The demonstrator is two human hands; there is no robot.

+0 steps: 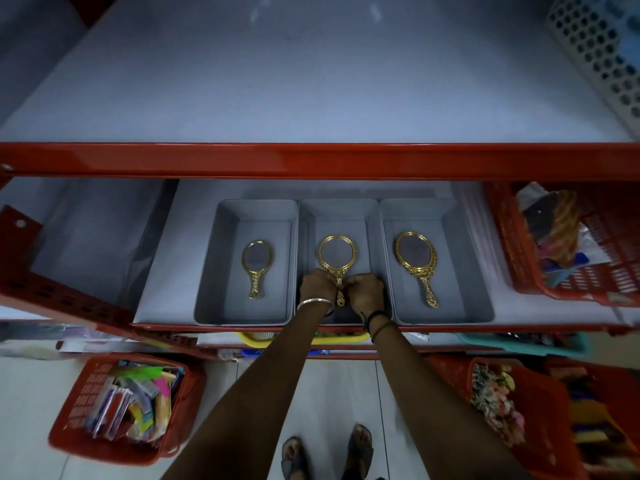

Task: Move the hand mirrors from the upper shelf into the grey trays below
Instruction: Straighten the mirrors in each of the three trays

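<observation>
Three grey trays stand side by side on the lower shelf: left tray (207,271), middle tray (304,220), right tray (474,271). Each holds one gold hand mirror. The left mirror (257,265) and the right mirror (415,261) lie flat, untouched. The middle mirror (337,254) lies in the middle tray with its handle toward me. My left hand (317,284) and my right hand (365,289) both pinch that handle from either side. The upper shelf (311,81) shows a bare grey surface with no mirror on it.
A red shelf rail (311,161) runs across above the trays. A red basket (571,244) stands right of the trays, a white perforated basket (602,46) on the upper shelf's right. Red baskets of goods sit on the floor at left (121,407) and right (519,410).
</observation>
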